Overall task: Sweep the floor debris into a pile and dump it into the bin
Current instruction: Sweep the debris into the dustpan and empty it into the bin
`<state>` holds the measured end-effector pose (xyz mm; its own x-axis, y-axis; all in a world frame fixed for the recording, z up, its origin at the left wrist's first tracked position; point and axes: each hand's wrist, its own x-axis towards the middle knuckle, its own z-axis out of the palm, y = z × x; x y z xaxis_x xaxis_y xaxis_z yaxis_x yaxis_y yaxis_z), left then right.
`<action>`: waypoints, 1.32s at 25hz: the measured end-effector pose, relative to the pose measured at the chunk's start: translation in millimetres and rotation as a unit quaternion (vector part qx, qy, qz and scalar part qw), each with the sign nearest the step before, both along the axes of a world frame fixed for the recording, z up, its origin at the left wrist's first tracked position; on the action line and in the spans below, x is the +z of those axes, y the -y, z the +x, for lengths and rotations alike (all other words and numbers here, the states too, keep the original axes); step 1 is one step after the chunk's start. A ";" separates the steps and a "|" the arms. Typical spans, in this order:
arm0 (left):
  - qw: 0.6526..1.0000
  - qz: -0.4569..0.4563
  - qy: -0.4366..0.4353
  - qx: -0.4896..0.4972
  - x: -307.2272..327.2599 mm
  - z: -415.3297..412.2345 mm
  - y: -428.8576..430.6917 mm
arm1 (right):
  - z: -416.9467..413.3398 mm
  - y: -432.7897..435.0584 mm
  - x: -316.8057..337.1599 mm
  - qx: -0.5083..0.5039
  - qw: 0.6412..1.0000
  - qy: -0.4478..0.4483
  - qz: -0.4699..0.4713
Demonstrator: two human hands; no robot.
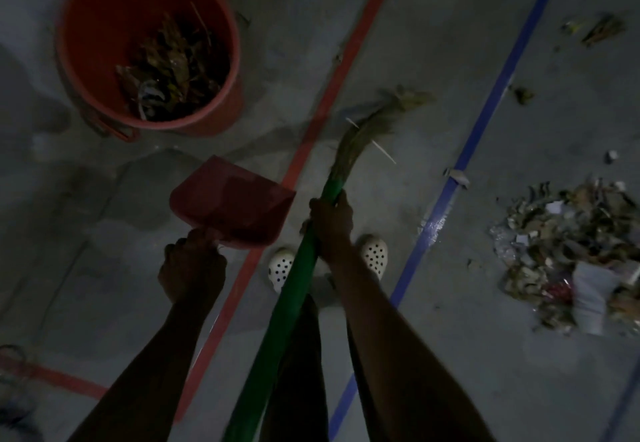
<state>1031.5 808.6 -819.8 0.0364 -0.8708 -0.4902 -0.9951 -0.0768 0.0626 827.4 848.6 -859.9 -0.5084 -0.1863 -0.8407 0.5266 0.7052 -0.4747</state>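
A red bin [90,15] stands on the floor at the upper left, with dry leaves and scraps lying in its bottom. My left hand [192,268] grips the handle of a red dustpan [232,204], held above the floor below the bin; the pan looks empty. My right hand [330,225] grips the green handle of a straw broom [291,306], whose bristles [374,123] point up and right over the floor. A pile of debris [568,254], leaves, paper and wrappers, lies at the right edge.
A red tape line [341,71] and a blue tape line [485,116] cross the grey concrete floor diagonally. Small scraps [601,29] lie at the upper right beyond the blue line. My feet in white perforated clogs [374,254] stand between the lines.
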 end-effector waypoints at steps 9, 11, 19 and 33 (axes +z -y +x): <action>0.998 -0.025 0.023 -0.060 -12.0 -22.9 17.3 | -59.0 76.4 -31.5 0.146 0.983 0.047 -0.097; 0.999 -0.025 0.025 -0.040 -18.4 -33.7 19.8 | -98.9 95.2 -42.7 0.079 0.987 0.103 -0.094; 0.998 -0.029 -0.022 -0.060 -13.3 -84.9 33.6 | -96.6 16.0 -14.2 -0.170 0.977 0.070 -0.108; 0.993 -0.014 -0.044 -0.110 -14.7 -143.4 4.6 | -182.8 -105.6 -35.9 -0.235 0.970 -0.006 0.058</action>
<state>888.2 804.1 -834.5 -0.1983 -0.8659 -0.4592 -0.9782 0.1452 0.1486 644.6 954.2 -895.7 -0.5237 0.1633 -0.8361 0.7983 0.4368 -0.4147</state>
